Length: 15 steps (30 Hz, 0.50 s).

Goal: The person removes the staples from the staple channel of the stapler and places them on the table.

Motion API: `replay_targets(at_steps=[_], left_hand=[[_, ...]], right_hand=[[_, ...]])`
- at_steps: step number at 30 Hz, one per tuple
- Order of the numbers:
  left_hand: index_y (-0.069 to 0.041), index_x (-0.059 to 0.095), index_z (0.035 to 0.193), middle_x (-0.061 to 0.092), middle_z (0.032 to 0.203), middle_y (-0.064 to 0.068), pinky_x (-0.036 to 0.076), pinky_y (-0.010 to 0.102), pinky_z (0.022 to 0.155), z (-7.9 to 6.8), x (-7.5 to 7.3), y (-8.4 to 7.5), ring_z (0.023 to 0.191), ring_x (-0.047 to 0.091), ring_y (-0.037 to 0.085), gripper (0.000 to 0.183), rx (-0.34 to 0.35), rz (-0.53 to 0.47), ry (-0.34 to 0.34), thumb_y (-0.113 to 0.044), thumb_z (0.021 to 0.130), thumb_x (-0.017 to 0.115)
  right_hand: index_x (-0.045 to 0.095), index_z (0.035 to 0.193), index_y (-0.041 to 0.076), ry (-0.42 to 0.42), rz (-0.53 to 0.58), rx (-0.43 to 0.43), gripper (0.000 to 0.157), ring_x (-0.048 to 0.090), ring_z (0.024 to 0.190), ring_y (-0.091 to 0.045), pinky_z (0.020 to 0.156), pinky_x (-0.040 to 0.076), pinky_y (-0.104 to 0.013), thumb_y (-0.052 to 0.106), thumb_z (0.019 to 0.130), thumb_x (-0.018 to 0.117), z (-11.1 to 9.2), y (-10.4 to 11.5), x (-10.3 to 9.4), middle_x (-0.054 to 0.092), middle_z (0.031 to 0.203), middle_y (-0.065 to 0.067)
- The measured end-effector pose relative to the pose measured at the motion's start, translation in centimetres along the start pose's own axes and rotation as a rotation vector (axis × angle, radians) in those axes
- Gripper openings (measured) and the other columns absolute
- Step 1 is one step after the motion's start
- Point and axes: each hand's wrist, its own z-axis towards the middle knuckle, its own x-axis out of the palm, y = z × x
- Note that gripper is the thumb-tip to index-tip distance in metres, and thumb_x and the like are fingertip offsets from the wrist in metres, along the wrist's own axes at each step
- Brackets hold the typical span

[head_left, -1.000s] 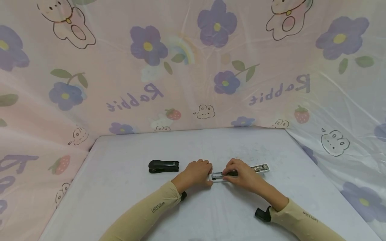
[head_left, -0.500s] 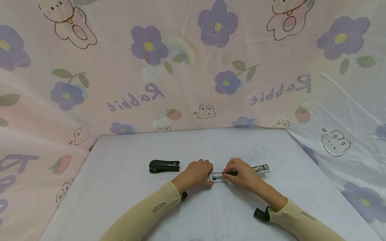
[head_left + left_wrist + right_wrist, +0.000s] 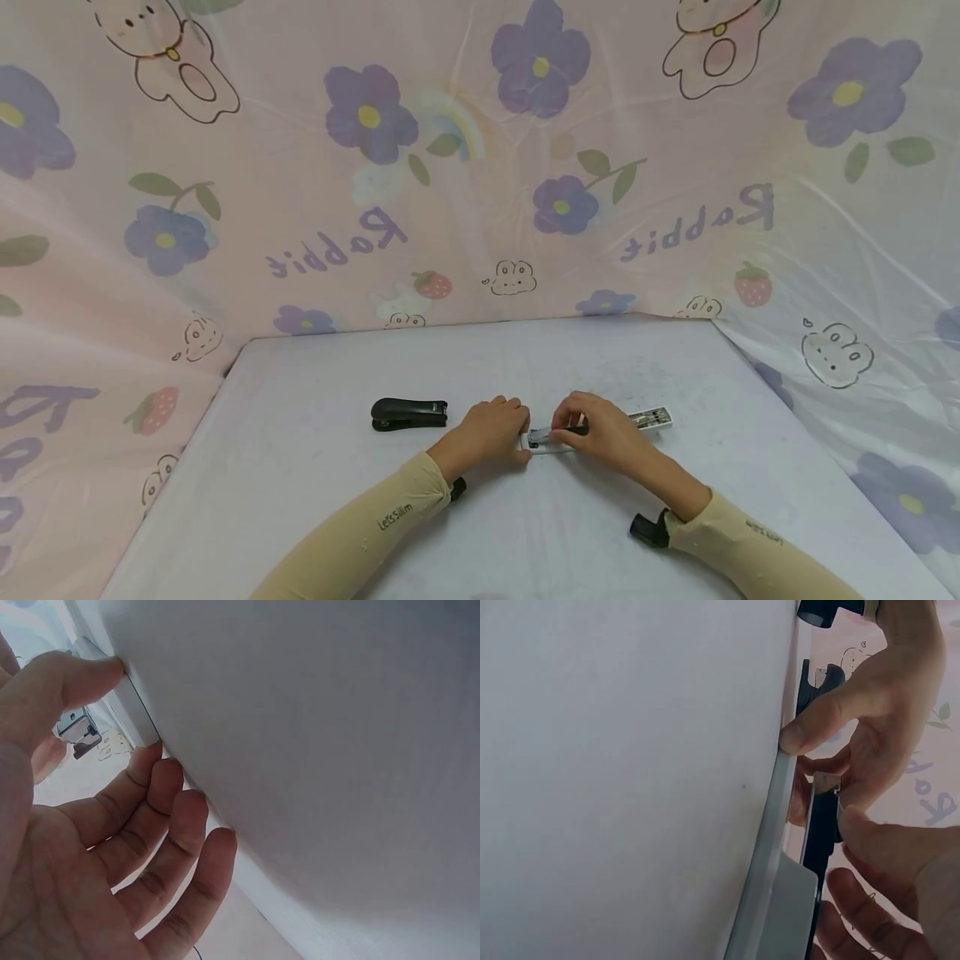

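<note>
A white stapler [image 3: 545,447] lies opened out along the table in the head view, its metal-lined top [image 3: 656,418] stretching off to the right. My left hand [image 3: 495,429] pinches the base's left end, thumb on the near side and fingers on the far side. My right hand [image 3: 603,433] pinches the black part of the staple magazine [image 3: 821,832] between thumb and fingers. In the left wrist view the magazine's metal front end [image 3: 80,733] stands apart from the base. The right hand covers the stapler's middle in the head view.
A black stapler [image 3: 408,414] lies on the white tabletop [image 3: 337,517], left of the left hand. Black wrist mounts [image 3: 649,530] stick out below the sleeves. Behind the table hangs a printed curtain [image 3: 450,208].
The right hand has risen slightly and its fingers have shifted on the magazine. The magazine's front now appears a little more tilted. My left hand keeps its place on the base.
</note>
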Motion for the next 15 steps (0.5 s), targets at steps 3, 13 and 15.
replay_targets(at_steps=[3,13,15], left_hand=[[-0.020,0.065,0.100,0.061,0.097,-0.006,0.049,0.028,0.072,0.04,0.07,0.00,0.088,0.057,0.012,0.035,0.005,0.013,-0.007,-0.047,0.089,0.085],[-0.020,0.065,0.100,0.061,0.098,-0.006,0.051,0.030,0.074,0.17,0.22,0.03,0.090,0.058,0.013,0.036,0.000,0.014,0.006,-0.048,0.090,0.085],[-0.020,0.065,0.100,0.062,0.098,-0.006,0.052,0.031,0.074,0.20,0.27,0.09,0.090,0.058,0.014,0.036,-0.001,0.011,0.004,-0.049,0.090,0.085]], right_hand=[[0.074,0.104,0.021,0.001,-0.016,-0.025,0.018,0.060,0.083,-0.004,0.074,0.053,-0.029,0.023,0.092,0.088,0.07,-0.10,-0.03,0.065,0.092,0.015],[0.078,0.105,0.022,-0.005,-0.055,-0.137,0.012,0.063,0.088,-0.003,0.078,0.057,-0.034,0.021,0.095,0.085,0.14,-0.14,-0.55,0.065,0.096,0.016],[0.077,0.104,0.021,-0.019,-0.048,-0.152,0.013,0.064,0.088,-0.003,0.078,0.058,-0.034,0.019,0.094,0.086,0.06,-0.10,-0.75,0.065,0.097,0.016]])
